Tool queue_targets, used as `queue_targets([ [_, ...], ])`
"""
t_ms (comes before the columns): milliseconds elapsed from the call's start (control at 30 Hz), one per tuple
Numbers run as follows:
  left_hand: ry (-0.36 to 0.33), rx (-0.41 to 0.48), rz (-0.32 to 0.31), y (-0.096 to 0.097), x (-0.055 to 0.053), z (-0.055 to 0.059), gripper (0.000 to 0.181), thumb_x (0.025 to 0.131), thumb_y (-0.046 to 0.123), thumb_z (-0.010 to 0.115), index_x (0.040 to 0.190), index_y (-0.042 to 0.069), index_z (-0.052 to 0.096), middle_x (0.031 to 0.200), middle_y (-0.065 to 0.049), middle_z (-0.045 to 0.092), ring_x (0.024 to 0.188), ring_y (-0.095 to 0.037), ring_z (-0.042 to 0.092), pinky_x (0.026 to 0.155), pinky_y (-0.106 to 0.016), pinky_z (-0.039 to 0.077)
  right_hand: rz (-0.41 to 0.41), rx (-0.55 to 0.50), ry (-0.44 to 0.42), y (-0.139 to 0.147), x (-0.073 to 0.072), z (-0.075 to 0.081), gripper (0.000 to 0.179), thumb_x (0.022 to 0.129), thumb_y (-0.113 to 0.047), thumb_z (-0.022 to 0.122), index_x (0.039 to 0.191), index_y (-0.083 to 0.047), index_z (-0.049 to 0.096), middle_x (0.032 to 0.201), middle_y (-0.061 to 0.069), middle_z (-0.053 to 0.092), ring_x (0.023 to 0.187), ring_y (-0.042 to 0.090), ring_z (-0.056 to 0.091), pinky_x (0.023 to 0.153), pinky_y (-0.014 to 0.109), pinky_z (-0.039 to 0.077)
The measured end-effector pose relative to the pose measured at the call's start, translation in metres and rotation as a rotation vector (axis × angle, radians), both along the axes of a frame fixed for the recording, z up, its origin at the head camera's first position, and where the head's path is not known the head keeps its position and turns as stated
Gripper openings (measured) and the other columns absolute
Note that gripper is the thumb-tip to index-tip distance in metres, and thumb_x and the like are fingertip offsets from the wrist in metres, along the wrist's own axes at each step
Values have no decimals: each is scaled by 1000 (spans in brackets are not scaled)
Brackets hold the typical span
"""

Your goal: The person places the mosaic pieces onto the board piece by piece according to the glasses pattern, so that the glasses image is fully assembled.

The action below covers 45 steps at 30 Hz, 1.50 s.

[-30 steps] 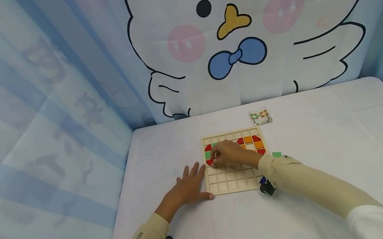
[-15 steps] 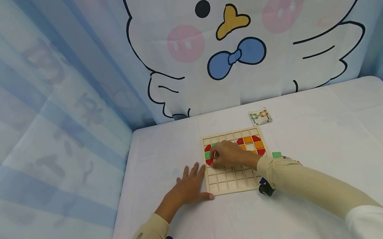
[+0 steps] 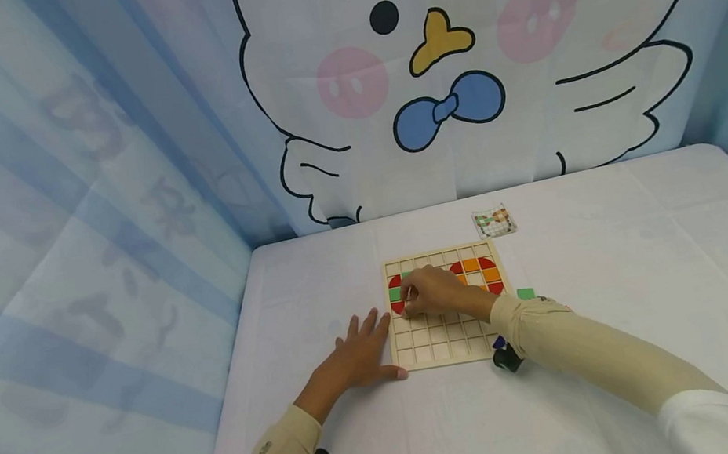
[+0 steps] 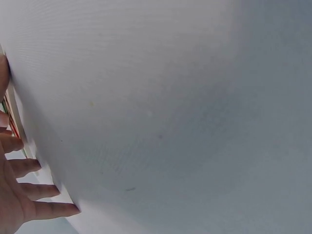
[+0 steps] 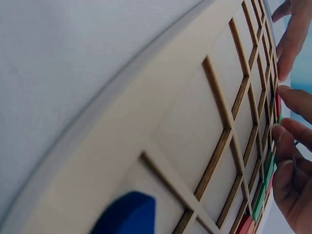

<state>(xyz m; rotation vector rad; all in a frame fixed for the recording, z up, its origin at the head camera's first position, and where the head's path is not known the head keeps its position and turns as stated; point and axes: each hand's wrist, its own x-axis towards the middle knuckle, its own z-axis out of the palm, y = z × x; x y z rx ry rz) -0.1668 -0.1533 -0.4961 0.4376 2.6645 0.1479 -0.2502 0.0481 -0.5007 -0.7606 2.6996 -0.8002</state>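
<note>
A wooden grid board (image 3: 453, 340) lies on the table, holding red, green and orange tiles in its upper rows. At its left edge my left hand (image 3: 356, 359) rests with fingers spread, thumb by the near corner. My right hand (image 3: 437, 291) reaches across the board, fingers curled and fingertips down at the left group of tiles. In the right wrist view, thumb and finger pinch at a small green tile (image 5: 280, 118), beside a red tile (image 5: 278, 105); most of it is hidden by the fingers. Orange tiles (image 3: 472, 265) and red corner tiles (image 3: 497, 288) sit at the right.
A small pattern card (image 3: 495, 221) lies behind the board. Loose to the right is a green tile (image 3: 525, 293), partly beside the sleeve. A blue piece (image 5: 127, 214) sits at the board's near right corner. A printed curtain (image 3: 460, 156) stands behind the table.
Both hands stay in nearly the same places. Only a slight shift of the right forearm and of the head view shows.
</note>
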Motion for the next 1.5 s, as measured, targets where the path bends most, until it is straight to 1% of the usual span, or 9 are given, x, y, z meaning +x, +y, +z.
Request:
queue_targets([
  [200, -13, 24, 6, 0, -3, -1, 108, 80, 64, 74, 162, 19, 20, 169, -12, 14, 151, -50, 14, 108, -73, 30, 13, -64, -8, 16, 3, 8, 32, 85, -33, 82, 107, -13, 73, 88, -4, 68, 78, 12, 58, 72, 29, 50],
  [433, -25, 39, 33, 2, -3, 0, 108, 79, 60, 78, 162, 18, 22, 169, -13, 16, 151, -51, 14, 107, -75, 30, 50, -164, 26, 59, 3, 17, 37, 90, -36, 76, 115, -9, 71, 101, -1, 70, 99, 19, 65, 87, 42, 53],
  [533, -22, 38, 48, 4, -2, 1, 108, 78, 58, 79, 161, 18, 23, 169, -13, 16, 151, -51, 14, 106, -75, 31, 43, -169, 37, 80, 5, 20, 36, 91, -32, 75, 117, -8, 70, 103, -1, 70, 100, 20, 64, 87, 42, 53],
  [700, -15, 34, 64, 4, 0, 0, 109, 77, 56, 81, 161, 17, 24, 168, -13, 17, 151, -51, 15, 106, -74, 32, -18, -149, 16, 113, 10, 23, 34, 91, -27, 76, 118, -7, 70, 103, 1, 69, 92, 18, 60, 80, 34, 51],
  [900, -10, 38, 71, 2, 1, 0, 109, 77, 56, 81, 161, 18, 24, 168, -13, 18, 151, -51, 15, 106, -74, 33, -135, -111, -22, 151, 15, 17, 33, 92, -25, 73, 120, -7, 69, 107, 5, 68, 82, 18, 55, 68, 25, 50],
  [967, -12, 35, 72, 2, 1, -1, 109, 77, 56, 81, 161, 18, 23, 168, -12, 17, 151, -50, 15, 106, -74, 33, -163, -96, -32, 162, 18, 14, 34, 93, -24, 73, 121, -6, 68, 107, 8, 68, 82, 20, 56, 68, 26, 52],
  [1033, -11, 32, 69, 3, 0, -1, 109, 77, 56, 81, 161, 19, 23, 169, -12, 17, 151, -50, 15, 106, -74, 33, -185, -66, -34, 170, 21, 10, 32, 93, -24, 73, 120, -8, 69, 107, 7, 69, 88, 20, 56, 74, 28, 52],
  [1267, -16, 27, 59, 7, -1, 2, 109, 77, 56, 81, 161, 19, 24, 168, -13, 17, 151, -51, 15, 106, -74, 33, -157, -3, -85, 188, 30, -4, 32, 90, -24, 76, 119, -12, 71, 114, 6, 67, 92, 18, 55, 86, 38, 52],
  [1500, -11, 25, 66, 8, 1, 1, 108, 77, 57, 81, 161, 20, 24, 169, -12, 17, 152, -49, 15, 106, -73, 33, -156, 22, -75, 192, 33, -10, 36, 87, -30, 79, 117, -11, 73, 112, 8, 65, 99, 23, 56, 94, 47, 51],
])
